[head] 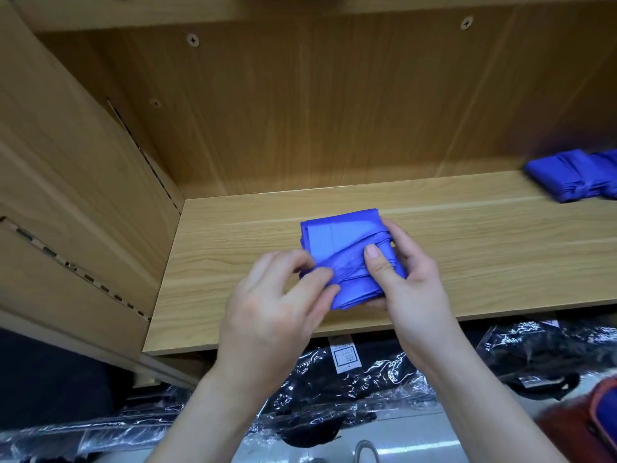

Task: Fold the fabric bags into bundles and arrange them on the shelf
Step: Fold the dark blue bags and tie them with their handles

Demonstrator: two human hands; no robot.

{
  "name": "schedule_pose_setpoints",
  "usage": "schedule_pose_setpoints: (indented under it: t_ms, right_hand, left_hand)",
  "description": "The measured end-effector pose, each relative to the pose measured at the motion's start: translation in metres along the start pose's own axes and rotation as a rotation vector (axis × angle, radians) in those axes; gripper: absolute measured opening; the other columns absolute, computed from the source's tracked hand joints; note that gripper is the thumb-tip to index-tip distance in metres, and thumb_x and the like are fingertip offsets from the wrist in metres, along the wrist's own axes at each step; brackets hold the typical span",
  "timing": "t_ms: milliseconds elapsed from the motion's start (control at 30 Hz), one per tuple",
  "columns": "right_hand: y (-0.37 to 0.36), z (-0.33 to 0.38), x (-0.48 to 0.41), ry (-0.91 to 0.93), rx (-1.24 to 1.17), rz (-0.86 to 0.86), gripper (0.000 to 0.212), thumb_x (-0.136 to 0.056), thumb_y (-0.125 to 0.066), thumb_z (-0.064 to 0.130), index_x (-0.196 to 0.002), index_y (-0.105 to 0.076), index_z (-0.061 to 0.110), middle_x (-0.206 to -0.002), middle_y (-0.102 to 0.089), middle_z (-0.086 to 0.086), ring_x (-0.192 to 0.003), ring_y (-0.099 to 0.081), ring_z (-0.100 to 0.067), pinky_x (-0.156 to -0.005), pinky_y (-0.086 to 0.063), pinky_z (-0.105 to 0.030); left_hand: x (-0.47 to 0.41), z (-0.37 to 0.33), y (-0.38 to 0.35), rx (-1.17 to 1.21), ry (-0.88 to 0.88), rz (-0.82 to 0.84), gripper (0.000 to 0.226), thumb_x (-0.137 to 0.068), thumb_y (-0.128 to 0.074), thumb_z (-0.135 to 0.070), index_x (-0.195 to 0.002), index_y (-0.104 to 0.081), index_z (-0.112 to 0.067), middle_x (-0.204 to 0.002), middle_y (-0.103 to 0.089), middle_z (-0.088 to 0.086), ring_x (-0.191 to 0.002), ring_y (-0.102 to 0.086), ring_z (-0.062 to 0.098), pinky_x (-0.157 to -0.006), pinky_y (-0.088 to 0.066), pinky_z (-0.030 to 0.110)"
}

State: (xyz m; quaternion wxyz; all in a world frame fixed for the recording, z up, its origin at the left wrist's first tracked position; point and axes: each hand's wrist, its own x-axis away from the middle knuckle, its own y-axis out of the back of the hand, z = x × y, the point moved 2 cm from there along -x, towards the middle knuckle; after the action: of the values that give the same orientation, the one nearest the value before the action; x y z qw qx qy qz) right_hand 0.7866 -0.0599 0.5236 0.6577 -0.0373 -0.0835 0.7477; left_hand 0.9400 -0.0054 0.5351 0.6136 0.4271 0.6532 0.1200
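A blue fabric bag [337,238], folded into a small square bundle with a strap wrapped across it, is held just above the wooden shelf [467,255]. My left hand [277,302] pinches the bundle's near left corner and the strap end. My right hand [404,279] grips the bundle's right side, thumb pressed on top of the strap and fingers curled behind. Two finished blue bundles [574,177] lie at the shelf's far right, partly cut off by the frame edge.
The shelf has a wooden back panel [300,111] and a left side wall [66,178] with slotted rails. Below the shelf's front edge lie black items in clear plastic wrap [350,389]. A red-orange object [594,419] sits at the lower right.
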Motion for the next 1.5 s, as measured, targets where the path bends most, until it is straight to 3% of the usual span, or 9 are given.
schedule_pose_setpoints:
  t_ms: [167,400,533,700,833,1033,1200,1300,1500]
  right_hand:
    - [-0.012,-0.002,0.005,0.088,0.173,-0.007,0.056,-0.085,-0.058,0.031,-0.140,-0.049,0.033,-0.127,-0.064,0.011,-0.120,-0.059,-0.012,-0.105,-0.044,-0.048]
    - [-0.014,0.008,-0.001,0.155,0.288,0.105,0.057,-0.085,-0.057,0.012,-0.134,-0.048,0.041,-0.131,-0.059,0.017,-0.125,-0.052,0.000,-0.112,-0.038,-0.039]
    - [-0.009,0.010,-0.008,0.124,0.281,0.177,0.066,-0.092,-0.053,-0.010,-0.120,-0.050,0.049,-0.112,-0.065,0.032,-0.116,-0.057,0.006,-0.109,-0.041,-0.032]
    - [-0.008,0.014,-0.017,0.039,0.191,0.271,0.051,-0.087,-0.056,-0.002,-0.118,-0.059,0.038,-0.108,-0.070,0.021,-0.102,-0.063,0.001,-0.091,-0.050,-0.025]
    - [-0.016,0.010,-0.023,0.197,0.278,-0.206,0.029,-0.076,-0.047,0.026,-0.093,-0.067,0.038,-0.074,-0.061,0.014,-0.073,-0.054,-0.009,-0.070,-0.046,-0.035]
    - [-0.019,0.007,-0.029,0.333,0.245,-0.506,0.010,-0.092,-0.042,0.037,-0.092,-0.052,0.035,-0.093,-0.057,0.001,-0.082,-0.050,-0.012,-0.081,-0.043,-0.033]
    - [-0.010,-0.010,-0.026,0.005,0.082,-0.086,0.021,-0.098,-0.042,0.051,-0.112,-0.053,0.040,-0.101,-0.064,0.007,-0.087,-0.061,-0.011,-0.080,-0.051,-0.037]
    - [-0.004,-0.008,-0.012,-0.019,0.098,0.164,0.020,-0.100,-0.040,0.041,-0.120,-0.043,0.045,-0.090,-0.070,0.001,-0.065,-0.067,-0.020,-0.051,-0.055,-0.032]
    - [-0.004,-0.021,-0.012,0.479,0.423,-0.150,0.029,-0.104,-0.033,0.027,-0.129,-0.045,0.020,-0.095,-0.057,0.035,-0.076,-0.054,0.009,-0.067,-0.043,-0.015]
  left_hand:
    - [-0.002,0.002,-0.002,-0.039,-0.016,0.067,0.015,-0.090,-0.061,-0.011,-0.077,-0.063,-0.004,-0.082,-0.060,0.008,-0.072,-0.055,0.027,-0.067,-0.049,0.037]
    - [-0.005,0.035,0.014,-0.142,-0.078,0.076,0.024,-0.097,-0.047,-0.015,-0.079,-0.062,-0.005,-0.074,-0.059,0.005,-0.060,-0.055,0.025,-0.059,-0.046,0.032]
    - [-0.010,0.046,0.009,0.013,-0.043,0.058,0.010,-0.086,-0.058,-0.009,-0.090,-0.066,-0.006,-0.080,-0.064,0.005,-0.067,-0.060,0.024,-0.064,-0.051,0.034]
    - [-0.011,0.043,-0.001,0.286,0.290,0.369,0.074,-0.079,-0.047,-0.043,-0.146,-0.038,-0.013,-0.138,-0.046,-0.003,-0.128,-0.043,0.009,-0.107,-0.027,0.014]
    - [-0.007,0.019,-0.023,0.491,0.488,0.336,0.067,-0.085,-0.046,-0.041,-0.146,-0.039,-0.013,-0.114,-0.064,0.016,-0.097,-0.055,0.028,-0.082,-0.043,0.030]
    - [-0.001,-0.008,-0.039,0.391,0.532,0.180,0.061,-0.089,-0.040,-0.034,-0.147,-0.038,-0.013,-0.098,-0.063,0.010,-0.078,-0.052,0.024,-0.071,-0.033,0.023]
    - [-0.012,0.005,-0.037,0.369,0.625,0.098,0.035,-0.090,-0.044,-0.029,-0.122,-0.058,-0.023,-0.070,-0.056,-0.002,-0.062,-0.047,0.020,-0.064,-0.042,0.035]
    - [-0.012,0.013,-0.038,0.474,0.717,0.080,0.026,-0.093,-0.051,-0.015,-0.112,-0.063,-0.029,-0.077,-0.065,0.001,-0.070,-0.056,0.018,-0.069,-0.046,0.024]
    - [-0.001,-0.003,-0.054,0.685,0.806,0.076,0.034,-0.093,-0.054,-0.035,-0.126,-0.057,-0.043,-0.064,-0.054,-0.024,-0.066,-0.046,-0.001,-0.064,-0.043,0.013]
